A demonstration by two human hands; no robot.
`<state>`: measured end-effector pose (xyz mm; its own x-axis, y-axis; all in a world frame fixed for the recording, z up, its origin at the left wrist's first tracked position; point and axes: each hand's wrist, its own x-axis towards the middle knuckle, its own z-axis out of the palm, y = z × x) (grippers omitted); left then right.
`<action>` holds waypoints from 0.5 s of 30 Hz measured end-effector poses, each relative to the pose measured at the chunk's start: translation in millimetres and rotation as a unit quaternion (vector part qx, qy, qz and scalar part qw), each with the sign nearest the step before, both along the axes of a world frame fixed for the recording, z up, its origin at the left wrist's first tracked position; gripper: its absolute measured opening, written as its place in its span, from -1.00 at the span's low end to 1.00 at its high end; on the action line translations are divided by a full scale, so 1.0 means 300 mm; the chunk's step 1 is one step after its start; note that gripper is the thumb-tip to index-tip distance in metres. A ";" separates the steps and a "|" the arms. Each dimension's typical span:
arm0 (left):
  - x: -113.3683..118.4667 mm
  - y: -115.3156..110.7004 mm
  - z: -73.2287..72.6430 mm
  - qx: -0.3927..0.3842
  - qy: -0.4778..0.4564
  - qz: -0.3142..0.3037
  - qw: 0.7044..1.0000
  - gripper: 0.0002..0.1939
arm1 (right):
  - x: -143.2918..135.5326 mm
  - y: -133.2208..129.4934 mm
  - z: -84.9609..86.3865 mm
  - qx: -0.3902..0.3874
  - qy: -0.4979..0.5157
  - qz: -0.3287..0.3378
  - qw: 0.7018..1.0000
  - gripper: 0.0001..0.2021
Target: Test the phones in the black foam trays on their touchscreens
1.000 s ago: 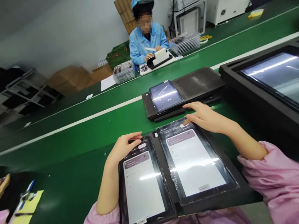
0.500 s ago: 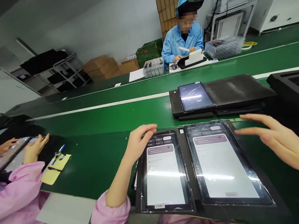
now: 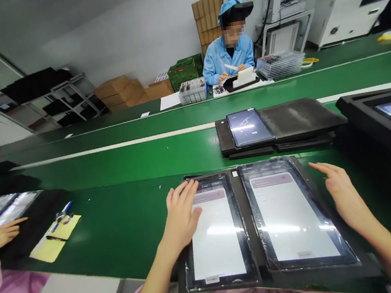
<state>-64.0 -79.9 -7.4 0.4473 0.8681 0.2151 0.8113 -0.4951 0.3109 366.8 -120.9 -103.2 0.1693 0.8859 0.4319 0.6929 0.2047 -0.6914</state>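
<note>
Two film-covered tablets lie side by side on a dark backing board (image 3: 237, 194) at the bench's near edge, both screens lit with a mostly white page. Over the upper left part of the left tablet (image 3: 217, 239) is my left hand (image 3: 183, 210), fingers stretched out; whether the fingertips touch the glass I cannot tell. Just off the right edge of the right tablet (image 3: 295, 220) hovers my right hand (image 3: 344, 194), its fingers extended and nothing in it.
Beyond the tablets, another tablet (image 3: 249, 127) rests on black padded trays (image 3: 303, 115). A black foam case (image 3: 368, 119) stands at right. A yellow pad (image 3: 50, 249) with pens lies left, near a co-worker's hand (image 3: 2, 237). Opposite sits a person in blue (image 3: 213, 60).
My left hand has come down over the left tablet's upper left part. My right hand has drawn in and lowered slightly beside the right tablet. The view has turned a little to the right.
</note>
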 end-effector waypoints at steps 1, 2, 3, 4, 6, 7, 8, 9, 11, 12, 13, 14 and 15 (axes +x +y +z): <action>0.008 -0.026 -0.003 0.001 0.007 -0.019 1.000 -0.23 | -0.007 -0.005 -0.015 0.005 0.017 0.007 1.000 -0.39; 0.012 -0.058 -0.008 -0.002 0.016 -0.041 0.999 -0.22 | -0.015 -0.017 -0.026 0.012 0.020 0.020 1.000 -0.37; 0.012 -0.090 -0.015 -0.002 0.025 -0.058 0.998 -0.22 | -0.025 -0.036 -0.031 0.018 0.010 0.033 0.999 -0.35; 0.009 -0.119 -0.022 0.005 0.035 -0.062 0.997 -0.22 | -0.035 -0.056 -0.030 0.020 -0.010 0.039 0.999 -0.33; -0.005 -0.160 -0.039 0.027 0.052 -0.046 0.997 -0.22 | -0.058 -0.094 -0.008 0.019 -0.052 0.041 0.998 -0.30; -0.013 -0.169 -0.046 0.037 0.057 -0.037 0.997 -0.22 | -0.070 -0.107 0.011 0.023 -0.065 0.044 0.997 -0.29; -0.019 -0.172 -0.053 0.043 0.058 -0.031 0.997 -0.21 | -0.080 -0.116 0.031 0.028 -0.075 0.051 0.995 -0.28; -0.022 -0.171 -0.058 0.046 0.057 -0.030 0.997 -0.20 | -0.089 -0.120 0.051 0.036 -0.079 0.058 0.994 -0.27; -0.018 -0.162 -0.063 0.047 0.058 -0.041 0.996 -0.19 | -0.103 -0.122 0.084 0.048 -0.074 0.066 0.994 -0.25; -0.014 -0.158 -0.062 0.045 0.062 -0.049 0.996 -0.19 | -0.106 -0.122 0.092 0.046 -0.067 0.066 0.995 -0.25; -0.010 -0.154 -0.059 0.047 0.065 -0.054 0.995 -0.20 | -0.107 -0.122 0.096 0.039 -0.061 0.064 0.995 -0.27; -0.009 -0.153 -0.055 0.052 0.063 -0.054 0.995 -0.21 | -0.107 -0.124 0.094 0.033 -0.057 0.060 0.996 -0.29; -0.013 -0.153 -0.050 0.061 0.054 -0.049 0.995 -0.20 | -0.104 -0.126 0.087 0.033 -0.053 0.054 0.997 -0.30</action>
<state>-67.9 -125.9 -22.5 0.5551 0.7893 0.2626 0.7825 -0.6026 0.1570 335.7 -158.8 -77.2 0.0249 0.8655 0.5003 0.7331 0.3244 -0.5978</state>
